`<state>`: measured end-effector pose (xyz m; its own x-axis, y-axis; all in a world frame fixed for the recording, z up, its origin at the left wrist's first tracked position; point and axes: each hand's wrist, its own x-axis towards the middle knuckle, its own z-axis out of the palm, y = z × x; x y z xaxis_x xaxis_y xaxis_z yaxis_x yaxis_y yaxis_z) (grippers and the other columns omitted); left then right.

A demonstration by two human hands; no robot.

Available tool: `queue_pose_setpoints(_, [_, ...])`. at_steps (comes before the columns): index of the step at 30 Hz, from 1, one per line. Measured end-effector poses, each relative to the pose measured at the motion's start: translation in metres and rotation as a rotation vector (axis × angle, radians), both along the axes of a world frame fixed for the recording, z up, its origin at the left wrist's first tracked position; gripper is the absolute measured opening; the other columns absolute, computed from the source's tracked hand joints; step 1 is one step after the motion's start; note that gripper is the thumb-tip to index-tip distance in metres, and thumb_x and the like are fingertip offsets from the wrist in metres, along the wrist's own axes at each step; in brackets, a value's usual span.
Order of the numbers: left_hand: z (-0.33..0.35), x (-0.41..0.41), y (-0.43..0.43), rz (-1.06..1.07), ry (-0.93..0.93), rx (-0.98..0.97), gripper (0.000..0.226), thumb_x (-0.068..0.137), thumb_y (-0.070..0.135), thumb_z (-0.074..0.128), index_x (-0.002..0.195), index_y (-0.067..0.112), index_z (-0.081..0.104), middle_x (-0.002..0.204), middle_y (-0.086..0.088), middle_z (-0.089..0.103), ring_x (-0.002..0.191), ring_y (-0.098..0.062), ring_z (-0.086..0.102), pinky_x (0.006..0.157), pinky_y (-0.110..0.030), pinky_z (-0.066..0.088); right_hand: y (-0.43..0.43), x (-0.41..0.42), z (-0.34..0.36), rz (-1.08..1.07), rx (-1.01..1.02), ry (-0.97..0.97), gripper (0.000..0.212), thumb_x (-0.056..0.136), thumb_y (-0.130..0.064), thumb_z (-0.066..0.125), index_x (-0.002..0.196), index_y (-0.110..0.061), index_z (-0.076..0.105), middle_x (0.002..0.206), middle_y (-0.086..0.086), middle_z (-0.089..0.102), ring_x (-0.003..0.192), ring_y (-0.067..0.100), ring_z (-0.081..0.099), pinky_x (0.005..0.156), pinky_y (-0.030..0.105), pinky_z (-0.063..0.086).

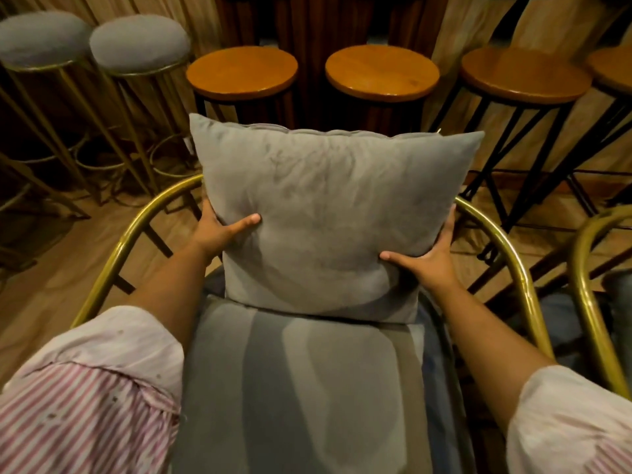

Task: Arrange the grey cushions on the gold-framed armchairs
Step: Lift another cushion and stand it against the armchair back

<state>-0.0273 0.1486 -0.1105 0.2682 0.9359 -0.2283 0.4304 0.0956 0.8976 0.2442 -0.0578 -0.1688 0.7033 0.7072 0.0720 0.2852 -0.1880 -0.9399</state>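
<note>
A square grey cushion (328, 206) stands upright at the back of a gold-framed armchair (126, 244), its bottom edge resting on the grey seat pad (307, 388). My left hand (219, 230) grips the cushion's left side, thumb pressed into its front. On the other side, my right hand (427, 258) holds the lower right edge, thumb on the front and fingers behind. The chair's curved gold rail shows on both sides; its back is hidden behind the cushion.
Several round wooden bar stools (381, 71) with black legs stand close behind the chair. Two grey-topped stools (138, 42) with gold legs are at the far left. A second gold-framed armchair (588, 302) sits at the right edge. The floor is wooden.
</note>
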Motion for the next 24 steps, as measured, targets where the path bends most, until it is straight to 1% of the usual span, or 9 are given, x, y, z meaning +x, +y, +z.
queue_pose_setpoints(3, [-0.008, 0.006, -0.005, 0.030, -0.013, 0.044, 0.103, 0.076, 0.026, 0.076, 0.151, 0.021, 0.004, 0.158, -0.006, 0.022, 0.143, -0.030, 0.027, 0.113, -0.044, 0.028, 0.000, -0.001, -0.010, -0.003, -0.012, -0.007, 0.142, 0.056, -0.023, 0.092, 0.151, -0.028, -0.014, 0.161, -0.002, 0.004, 0.143, 0.011, 0.015, 0.116, 0.033, 0.021])
queue_pose_setpoints(7, [-0.016, 0.009, -0.008, 0.046, -0.004, 0.008, 0.099, 0.077, 0.026, 0.075, 0.150, 0.017, 0.009, 0.156, -0.008, 0.025, 0.142, -0.030, 0.030, 0.112, -0.041, 0.030, -0.001, 0.002, -0.019, 0.016, -0.056, 0.007, 0.144, 0.057, -0.019, 0.091, 0.149, -0.027, -0.020, 0.161, 0.001, 0.001, 0.147, 0.018, 0.013, 0.115, 0.029, 0.019])
queue_pose_setpoints(11, [-0.008, 0.008, -0.013, 0.047, 0.007, -0.004, 0.100, 0.076, 0.031, 0.075, 0.151, 0.021, 0.010, 0.157, -0.006, 0.026, 0.141, -0.030, 0.030, 0.111, -0.043, 0.031, -0.004, 0.000, -0.009, 0.019, -0.114, 0.002, 0.144, 0.056, -0.025, 0.091, 0.150, -0.026, -0.018, 0.161, 0.001, 0.002, 0.147, 0.021, 0.014, 0.120, 0.040, 0.020])
queue_pose_setpoints(14, [0.005, 0.004, -0.029, 0.011, 0.036, -0.017, 0.095, 0.081, 0.034, 0.069, 0.151, 0.024, 0.005, 0.158, -0.005, 0.024, 0.142, -0.031, 0.029, 0.112, -0.043, 0.030, -0.016, -0.008, 0.011, 0.055, -0.155, 0.048, 0.137, 0.056, -0.033, 0.090, 0.152, -0.026, -0.007, 0.161, 0.000, 0.011, 0.147, 0.022, 0.020, 0.118, 0.045, 0.025])
queue_pose_setpoints(17, [0.027, -0.006, -0.053, -0.062, 0.207, -0.001, 0.085, 0.085, 0.035, 0.065, 0.152, 0.022, 0.013, 0.155, -0.011, 0.032, 0.136, -0.036, 0.038, 0.110, -0.047, 0.037, -0.037, -0.018, 0.045, 0.080, -0.189, 0.051, 0.118, 0.060, -0.046, 0.085, 0.152, -0.026, 0.013, 0.157, 0.001, 0.029, 0.143, 0.022, 0.030, 0.114, 0.036, 0.031])
queue_pose_setpoints(19, [0.047, -0.007, -0.071, -0.150, 0.299, 0.027, 0.071, 0.087, 0.033, 0.063, 0.148, 0.016, 0.030, 0.148, -0.016, 0.043, 0.130, -0.037, 0.046, 0.107, -0.047, 0.041, -0.052, -0.026, 0.071, 0.098, -0.230, -0.018, 0.091, 0.076, -0.035, 0.077, 0.149, -0.017, 0.025, 0.152, 0.005, 0.039, 0.139, 0.024, 0.037, 0.103, 0.023, 0.031])
queue_pose_setpoints(21, [0.079, -0.004, -0.103, -0.266, 0.371, 0.059, 0.061, 0.090, 0.031, 0.059, 0.144, 0.012, 0.037, 0.138, -0.019, 0.052, 0.123, -0.037, 0.052, 0.104, -0.044, 0.043, -0.072, -0.036, 0.101, 0.098, -0.301, -0.114, 0.068, 0.088, -0.027, 0.067, 0.146, -0.011, 0.034, 0.147, 0.009, 0.046, 0.135, 0.026, 0.043, 0.091, 0.015, 0.030])
queue_pose_setpoints(22, [0.094, -0.001, -0.122, -0.326, 0.407, 0.085, 0.059, 0.092, 0.032, 0.056, 0.144, 0.012, 0.037, 0.136, -0.019, 0.054, 0.122, -0.036, 0.053, 0.103, -0.042, 0.043, -0.085, -0.040, 0.114, 0.097, -0.341, -0.157, 0.062, 0.090, -0.028, 0.063, 0.144, -0.009, 0.037, 0.144, 0.011, 0.049, 0.133, 0.028, 0.045, 0.088, 0.015, 0.031])
queue_pose_setpoints(24, [0.120, 0.005, -0.159, -0.432, 0.455, 0.149, 0.058, 0.093, 0.034, 0.052, 0.145, 0.011, 0.036, 0.138, -0.018, 0.053, 0.124, -0.034, 0.052, 0.101, -0.038, 0.040, -0.113, -0.051, 0.140, 0.092, -0.407, -0.219, 0.065, 0.092, -0.037, 0.058, 0.146, -0.008, 0.035, 0.143, 0.015, 0.049, 0.131, 0.031, 0.046, 0.095, 0.026, 0.038])
